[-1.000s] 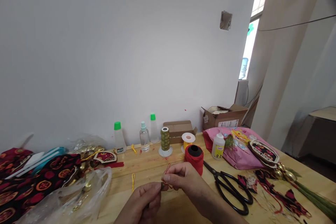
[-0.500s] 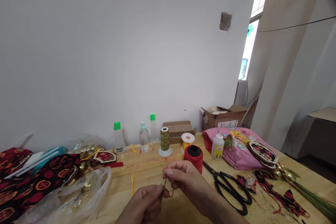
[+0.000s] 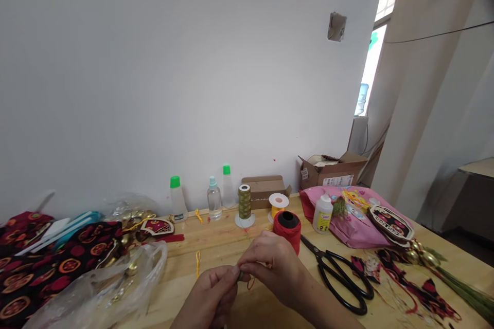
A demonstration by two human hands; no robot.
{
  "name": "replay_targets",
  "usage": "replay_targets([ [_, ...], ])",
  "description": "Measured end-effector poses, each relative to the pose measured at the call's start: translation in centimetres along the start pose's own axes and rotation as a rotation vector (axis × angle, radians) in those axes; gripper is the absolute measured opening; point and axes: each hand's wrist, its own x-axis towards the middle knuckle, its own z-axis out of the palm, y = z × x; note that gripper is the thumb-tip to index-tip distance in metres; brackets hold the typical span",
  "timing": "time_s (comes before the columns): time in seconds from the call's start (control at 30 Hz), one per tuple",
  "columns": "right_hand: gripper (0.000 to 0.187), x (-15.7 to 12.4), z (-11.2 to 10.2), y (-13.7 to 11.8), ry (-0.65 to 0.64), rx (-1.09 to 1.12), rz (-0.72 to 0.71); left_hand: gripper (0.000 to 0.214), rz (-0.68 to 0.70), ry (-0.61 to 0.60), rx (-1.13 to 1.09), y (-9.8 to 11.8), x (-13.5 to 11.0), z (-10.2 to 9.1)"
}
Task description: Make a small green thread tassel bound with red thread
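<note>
A thin red cord hangs in a small loop below the fingers of my right hand, which are pinched together on it. My left hand is closed, its thumb and index finger pressed on a tiny greenish piece at the cord. The fingertips of both hands meet there and hide most of that piece. Just behind my right hand stands a red thread spool. Black-handled scissors lie to the right of it, and a yellow cord loop lies beyond my left hand.
Along the wall stand a green thread spool, a clear bottle and a cardboard box. A white glue bottle is beside a pink bag. Patterned fabric and a plastic bag cover the left side.
My right hand has come down to my left fingertips, and the cord loop between them has become smaller. The view has shifted slightly.
</note>
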Motion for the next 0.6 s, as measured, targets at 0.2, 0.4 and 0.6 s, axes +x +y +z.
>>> replay_targets([
  [0.2,0.015,-0.07,-0.27,-0.07,-0.020,-0.137,-0.017,0.042,0.023,0.018,0.011,0.10,-0.05,0.24],
  [0.4,0.017,-0.20,-0.18,0.27,-0.076,-0.266,-0.082,0.047,0.076,0.065,0.180,-0.17,0.28,0.27],
  [0.6,0.015,-0.18,-0.39,0.42,-0.061,-0.056,-0.007,0.047,0.107,0.031,0.246,-0.31,0.33,0.05],
])
